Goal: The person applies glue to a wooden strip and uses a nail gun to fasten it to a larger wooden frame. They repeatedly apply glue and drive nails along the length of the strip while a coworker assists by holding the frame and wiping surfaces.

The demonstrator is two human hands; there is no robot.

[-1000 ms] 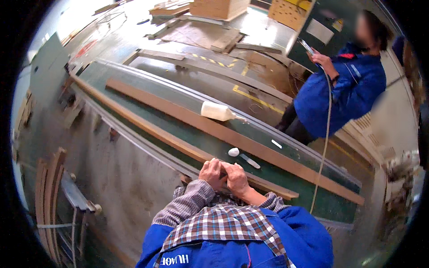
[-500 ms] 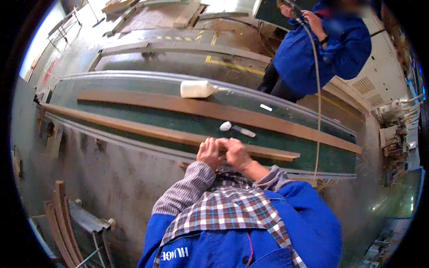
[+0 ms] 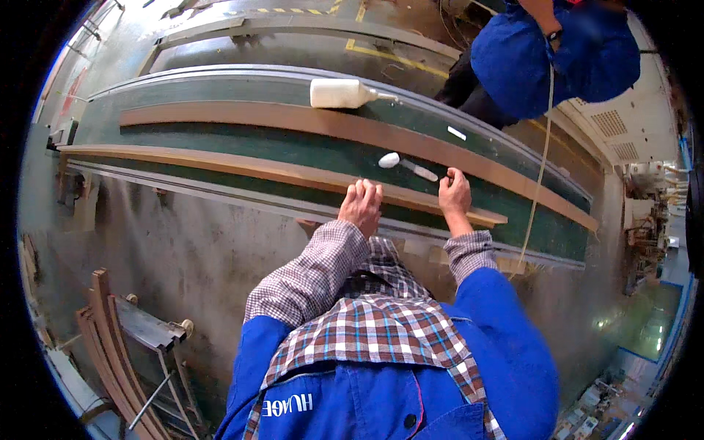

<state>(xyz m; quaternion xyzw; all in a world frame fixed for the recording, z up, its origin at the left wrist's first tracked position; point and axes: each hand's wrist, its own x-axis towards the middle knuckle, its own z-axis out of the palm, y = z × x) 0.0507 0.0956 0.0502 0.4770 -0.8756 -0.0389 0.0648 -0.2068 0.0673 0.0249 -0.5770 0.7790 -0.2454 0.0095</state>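
Observation:
My left hand (image 3: 361,207) rests on the near long wooden strip (image 3: 242,167), its fingers bent over the strip and the thumb hidden. My right hand (image 3: 456,196) is raised over the right part of this strip, fingers loosely curved and apart, with nothing seen in them. Just left of its fingertips lies a slim flat tool (image 3: 420,171), too small to name for sure. Beside that tool sits a small white rounded lump (image 3: 389,160). Farther off, a broader curved wooden board (image 3: 293,119) lies on the green worktable (image 3: 242,137).
A white squeeze bottle (image 3: 337,94) lies on its side by the table's far edge. Near the board is a small white piece (image 3: 456,133). A co-worker in blue (image 3: 521,62) stands across the table; a hose (image 3: 541,172) hangs over its right end. Curved strips (image 3: 110,337) lean at lower left.
My right hand has left the left hand's side and moved right, toward the slim tool's end. The left hand stays on the strip. The view has shifted, with the table higher in the picture.

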